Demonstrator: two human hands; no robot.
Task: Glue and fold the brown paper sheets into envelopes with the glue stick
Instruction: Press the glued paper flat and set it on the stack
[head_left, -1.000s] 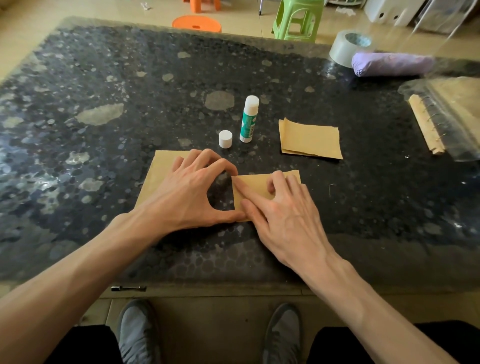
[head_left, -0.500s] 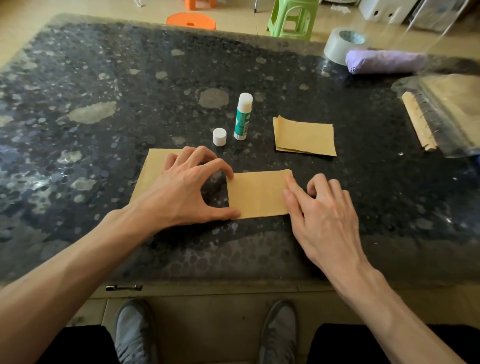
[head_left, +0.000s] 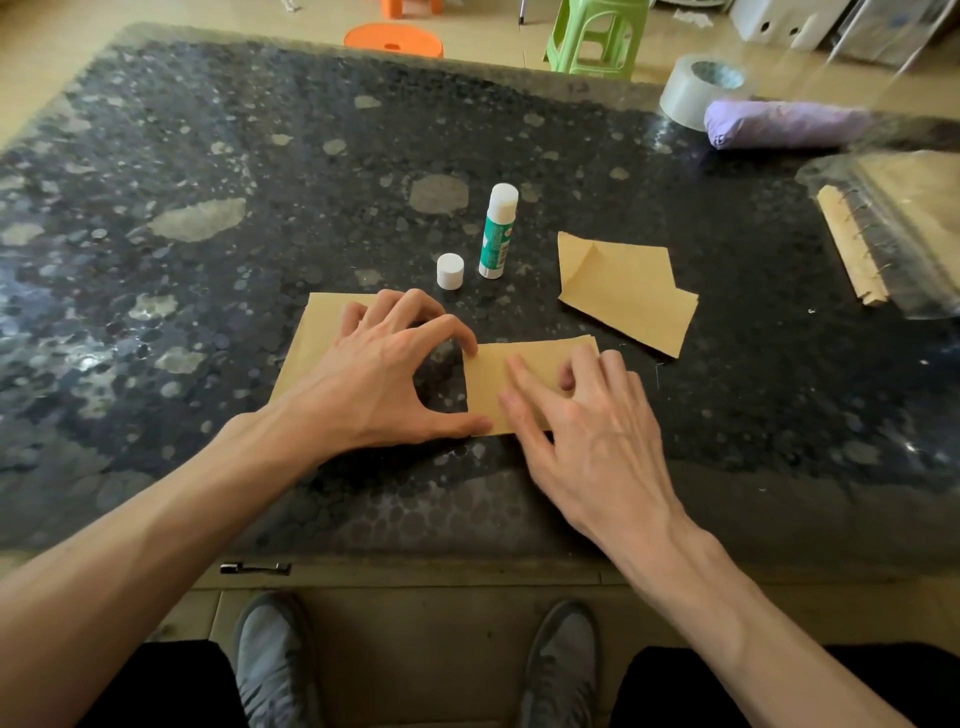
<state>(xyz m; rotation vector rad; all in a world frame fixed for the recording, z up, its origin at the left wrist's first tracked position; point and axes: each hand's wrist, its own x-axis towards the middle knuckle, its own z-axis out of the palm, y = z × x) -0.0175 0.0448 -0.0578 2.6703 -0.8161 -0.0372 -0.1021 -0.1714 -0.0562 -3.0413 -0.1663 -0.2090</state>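
While L hand (head_left: 384, 374), R hand (head_left: 592, 431) fingers (head_left: 527, 379) press, not grip, brown sheet (head_left: 491, 387): speckled tabletop (head_left: 208, 322), green stool (head_left: 597, 36) behind.

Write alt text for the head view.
Two hands press a folded brown paper flat on a dark speckled table, left hand at its left edge, right hand on top. Behind are a glue stick, its loose cap and more folded sheets.

Black speckled bench (head_left: 208, 156), brown paper sheets (head_left: 623, 291), green-and-white glue stick (head_left: 497, 234), white cap (head_left: 450, 270), lilac roll (head_left: 779, 124), orange stool (head_left: 393, 39)
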